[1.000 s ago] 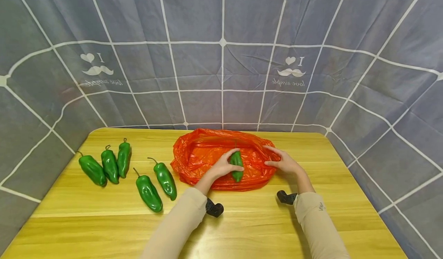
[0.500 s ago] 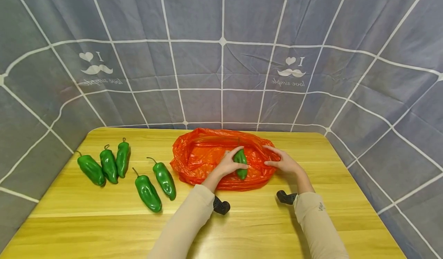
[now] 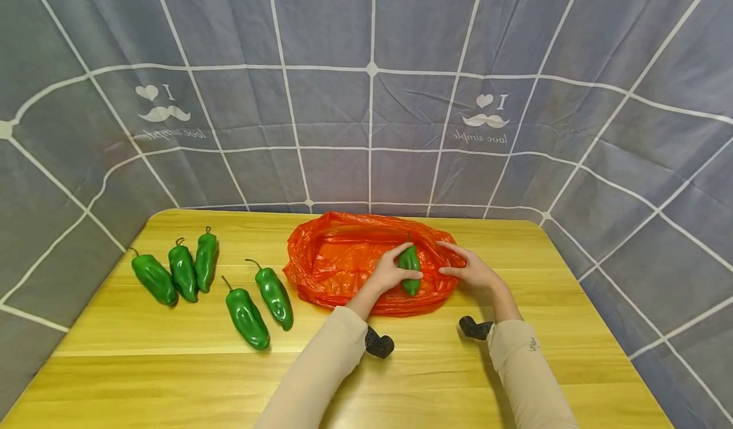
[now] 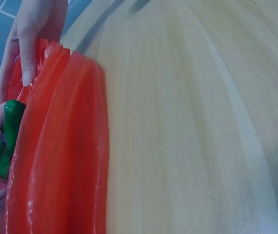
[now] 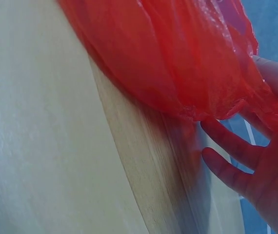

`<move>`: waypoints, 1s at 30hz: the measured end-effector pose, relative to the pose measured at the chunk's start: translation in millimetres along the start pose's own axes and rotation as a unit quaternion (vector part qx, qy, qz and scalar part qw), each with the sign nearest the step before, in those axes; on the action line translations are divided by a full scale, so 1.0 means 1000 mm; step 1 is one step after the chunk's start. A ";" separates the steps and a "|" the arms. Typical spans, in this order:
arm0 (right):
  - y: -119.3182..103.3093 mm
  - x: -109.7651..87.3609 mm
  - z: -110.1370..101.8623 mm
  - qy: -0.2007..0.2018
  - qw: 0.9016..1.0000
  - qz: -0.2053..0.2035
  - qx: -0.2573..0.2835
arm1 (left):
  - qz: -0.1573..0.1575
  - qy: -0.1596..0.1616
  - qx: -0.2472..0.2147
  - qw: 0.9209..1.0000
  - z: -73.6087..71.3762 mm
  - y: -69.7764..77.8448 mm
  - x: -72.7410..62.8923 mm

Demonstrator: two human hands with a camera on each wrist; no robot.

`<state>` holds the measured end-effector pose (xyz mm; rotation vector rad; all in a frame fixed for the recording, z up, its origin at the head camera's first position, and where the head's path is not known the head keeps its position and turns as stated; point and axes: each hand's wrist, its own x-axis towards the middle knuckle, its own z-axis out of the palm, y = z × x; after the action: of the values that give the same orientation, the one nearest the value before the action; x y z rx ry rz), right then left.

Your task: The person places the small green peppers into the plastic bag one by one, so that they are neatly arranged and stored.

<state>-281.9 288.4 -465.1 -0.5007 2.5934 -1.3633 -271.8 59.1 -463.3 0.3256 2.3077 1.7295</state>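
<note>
Left hand (image 3: 389, 274): fingers pinching green pepper (image 3: 409, 261), shifted right within red plastic bag (image 3: 300, 260), lower centre. Right hand (image 3: 476, 271): fingers part-spread, holding bag's right rim.

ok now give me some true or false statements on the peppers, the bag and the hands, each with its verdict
1. The left hand holds a green pepper. True.
2. Both hands hold peppers. False: the right hand holds the edge of the red bag.
3. Five loose peppers lie on the table. True.
4. The loose peppers lie right of the bag. False: they lie to its left in the head view.
</note>
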 end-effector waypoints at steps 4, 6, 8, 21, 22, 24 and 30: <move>0.000 0.000 0.001 -0.002 1.000 -0.003 0.003 | 0.000 0.011 0.013 1.000 0.003 0.000 0.001; 0.001 0.000 0.001 -0.002 1.000 -0.007 0.002 | 0.003 0.013 0.019 1.000 0.005 0.001 0.000; 0.002 0.000 0.001 0.000 1.000 -0.007 0.001 | 0.007 0.014 0.022 1.000 0.006 0.001 0.001; -0.029 -0.011 0.003 0.001 1.000 0.001 0.001 | 0.032 0.007 0.011 0.999 0.013 -0.006 0.008; -0.030 -0.011 0.003 0.001 1.000 0.001 0.002 | 0.030 0.005 0.010 0.999 0.013 -0.007 0.008; -0.030 -0.012 0.003 0.001 1.000 -0.001 0.001 | 0.026 0.002 0.010 1.000 0.014 -0.008 0.009; -0.003 -0.004 0.005 0.003 1.000 -0.014 -0.005 | 0.013 -0.011 -0.012 1.000 0.016 -0.012 0.011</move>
<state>-275.9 284.9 -465.6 -0.5379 2.6097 -1.3629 -278.0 73.8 -479.3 0.3684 2.2752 1.7554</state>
